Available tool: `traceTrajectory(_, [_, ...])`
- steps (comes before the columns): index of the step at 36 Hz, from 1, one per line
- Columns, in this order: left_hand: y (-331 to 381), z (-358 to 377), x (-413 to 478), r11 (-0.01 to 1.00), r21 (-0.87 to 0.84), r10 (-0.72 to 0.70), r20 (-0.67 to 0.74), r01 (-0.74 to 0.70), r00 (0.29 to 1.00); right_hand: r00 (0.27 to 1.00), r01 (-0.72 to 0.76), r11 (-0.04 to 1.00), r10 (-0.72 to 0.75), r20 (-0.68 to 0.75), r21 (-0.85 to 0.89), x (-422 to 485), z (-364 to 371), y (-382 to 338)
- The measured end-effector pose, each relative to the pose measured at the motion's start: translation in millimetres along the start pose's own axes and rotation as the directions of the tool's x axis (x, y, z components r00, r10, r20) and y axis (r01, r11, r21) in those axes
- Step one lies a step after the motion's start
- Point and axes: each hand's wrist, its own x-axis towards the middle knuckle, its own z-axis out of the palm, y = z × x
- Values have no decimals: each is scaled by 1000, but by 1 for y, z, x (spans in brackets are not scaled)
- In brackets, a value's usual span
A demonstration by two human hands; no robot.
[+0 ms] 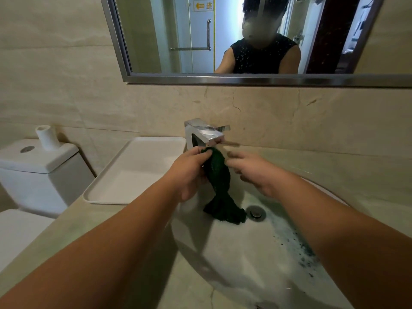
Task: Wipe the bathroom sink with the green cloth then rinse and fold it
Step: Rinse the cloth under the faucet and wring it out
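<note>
Sink [234,259]: I see green cloth [219,186] dangling in, drain [256,212] beside.
Left hand [189,172]: pinching cloth's top.
Right hand [256,170]: fingers spread, blurred, just beside cloth.

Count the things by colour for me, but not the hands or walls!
Green: 1, the cloth
White: 4, the tray, bottle, cistern, sink
Silver: 3, the tap, drain, mirror frame
Total: 8

A bathroom — sink [234,259] with tap [206,132], wall mirror [223,79], toilet cistern [42,166] alongside
</note>
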Motion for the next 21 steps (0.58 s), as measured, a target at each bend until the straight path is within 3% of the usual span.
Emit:
traceTrajectory(5, [2,-3,-3,991,-130,-19,-40,14,999,985,-92,972,56,165,217,8,-1,18])
traceTrajectory(11, [8,-10,-7,996,-91,-6,-64,0,998,993,-7,995,-5,121,100,1,-14,12])
traceTrajectory(16, [10,-4,-12,992,-129,-9,18,11,1000,966,-29,999,32,255,-14,-8,-11,9])
traceTrajectory(21, [13,-4,-17,999,-43,6,-2,-6,1000,989,-43,999,43,143,-4,-11,-10,5])
